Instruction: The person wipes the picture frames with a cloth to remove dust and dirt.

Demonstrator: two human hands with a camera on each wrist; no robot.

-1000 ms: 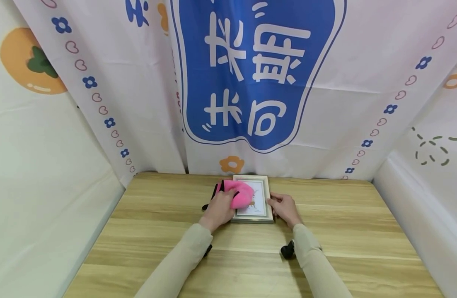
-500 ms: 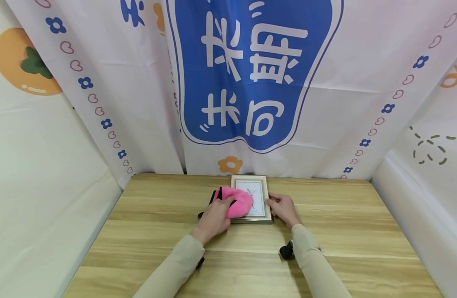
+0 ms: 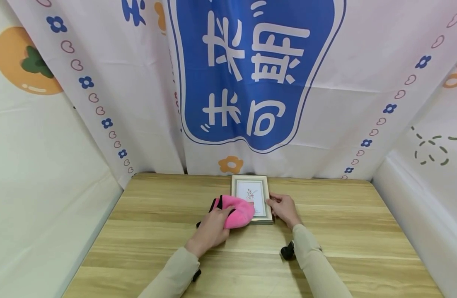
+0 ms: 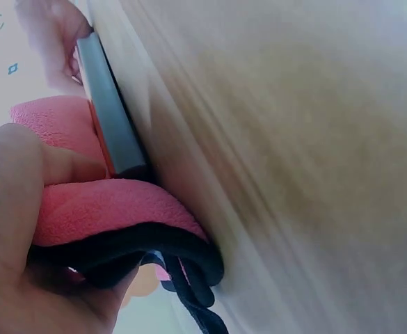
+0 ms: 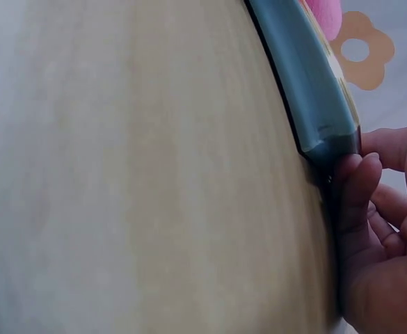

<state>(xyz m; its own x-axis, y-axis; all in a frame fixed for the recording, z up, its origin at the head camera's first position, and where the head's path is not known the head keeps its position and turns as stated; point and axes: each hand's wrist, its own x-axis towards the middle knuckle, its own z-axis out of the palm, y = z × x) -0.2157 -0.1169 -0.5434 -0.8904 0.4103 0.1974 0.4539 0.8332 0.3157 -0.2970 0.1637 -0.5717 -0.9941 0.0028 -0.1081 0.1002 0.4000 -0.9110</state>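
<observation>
A pink cloth (image 3: 240, 212) with black edging and a black hanging loop (image 4: 196, 299) lies bunched in my left hand (image 3: 210, 232), which grips it by its left part. The cloth covers the lower left corner of a picture frame (image 3: 266, 194), which has a pale border and a small plant print behind its front. The frame lies face up at the back of the table. At its right side, my right hand (image 3: 284, 209) holds the edge between thumb and fingers. In the right wrist view, the fingertips (image 5: 370, 163) meet the frame's greenish side.
The wood-grain table (image 3: 157, 236) reaches back to a white printed curtain (image 3: 336, 124) close behind the frame. Pale walls (image 3: 429, 198) stand at both sides. A small black wrist camera (image 3: 288, 251) sits by the right sleeve.
My left hand has drawn the cloth down the picture frame toward the near edge, uncovering more of the print. The right hand has stayed at the frame's right edge.
</observation>
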